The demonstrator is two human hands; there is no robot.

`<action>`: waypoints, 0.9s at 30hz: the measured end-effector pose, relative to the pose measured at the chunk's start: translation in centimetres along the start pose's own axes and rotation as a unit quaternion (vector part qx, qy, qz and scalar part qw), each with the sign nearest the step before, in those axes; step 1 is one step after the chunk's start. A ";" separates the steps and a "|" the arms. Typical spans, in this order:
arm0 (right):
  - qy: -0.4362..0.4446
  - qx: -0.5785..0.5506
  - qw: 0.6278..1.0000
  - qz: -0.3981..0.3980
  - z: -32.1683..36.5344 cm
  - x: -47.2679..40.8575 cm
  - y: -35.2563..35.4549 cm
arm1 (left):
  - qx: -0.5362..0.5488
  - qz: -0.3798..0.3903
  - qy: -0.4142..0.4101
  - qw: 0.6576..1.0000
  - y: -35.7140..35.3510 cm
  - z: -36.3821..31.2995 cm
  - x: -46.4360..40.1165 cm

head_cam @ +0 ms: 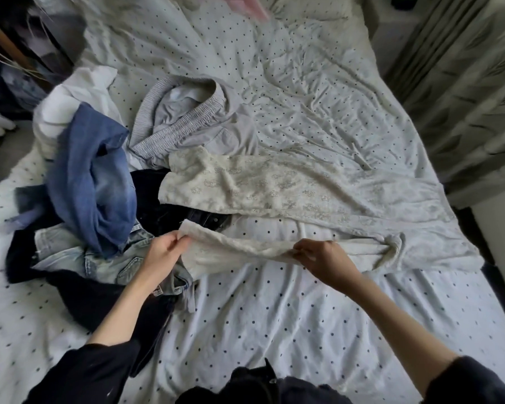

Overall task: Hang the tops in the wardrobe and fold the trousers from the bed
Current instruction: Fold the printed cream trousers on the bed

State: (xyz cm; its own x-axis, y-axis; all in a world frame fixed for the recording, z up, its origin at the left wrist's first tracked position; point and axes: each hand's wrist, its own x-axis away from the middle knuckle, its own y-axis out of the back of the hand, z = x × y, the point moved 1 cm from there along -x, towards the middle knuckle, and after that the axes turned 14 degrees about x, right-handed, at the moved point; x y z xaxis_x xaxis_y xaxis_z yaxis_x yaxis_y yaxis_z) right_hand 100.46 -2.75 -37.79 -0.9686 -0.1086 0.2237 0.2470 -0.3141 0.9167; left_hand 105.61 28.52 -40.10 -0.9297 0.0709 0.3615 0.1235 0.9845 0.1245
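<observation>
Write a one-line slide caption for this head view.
Both hands, left hand and right hand, pinch one leg of cream patterned trousers spread on the polka-dot bed.

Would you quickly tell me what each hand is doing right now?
Left hand: pinching the leg end of the cream lace-patterned trousers.
Right hand: pinching the same trouser leg further along.

A white sheet (274, 316) with small dark dots covers the bed. A dotted blanket (289, 91) lies all wrinkled on the far part. Grey curtains (464, 97) with a leaf pattern hang on the right. A blurry pink thing (250, 2) sits at the top.
</observation>
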 end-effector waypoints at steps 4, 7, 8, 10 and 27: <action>0.031 -0.001 0.999 -0.038 1.0 0.1 1.5 | -0.082 -0.071 -0.033 0.994 -0.1 0.0 0.4; 0.035 0.012 0.998 -0.053 1.6 0.1 1.7 | -0.118 -0.127 -0.026 0.985 -0.4 0.6 1.3; 0.031 0.023 0.997 -0.059 1.7 -0.1 1.7 | -0.108 -0.137 -0.014 0.985 -0.6 0.9 1.6; 0.021 0.043 0.996 -0.070 1.9 -0.4 1.7 | -0.072 -0.139 0.003 0.988 -1.2 1.2 1.8; -0.082 0.127 0.988 -0.012 1.9 -1.7 -6.0 | -0.174 -0.156 0.072 0.970 0.2 6.1 1.2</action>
State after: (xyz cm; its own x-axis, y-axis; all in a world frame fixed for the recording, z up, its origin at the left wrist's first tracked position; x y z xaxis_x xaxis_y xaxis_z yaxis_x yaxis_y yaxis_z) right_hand 100.55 1.14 -43.01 -0.9711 0.0569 0.2316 0.2278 -0.0659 0.9715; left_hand 102.37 29.79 -45.28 -0.8852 -0.2701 0.3787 -0.0231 0.8386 0.5442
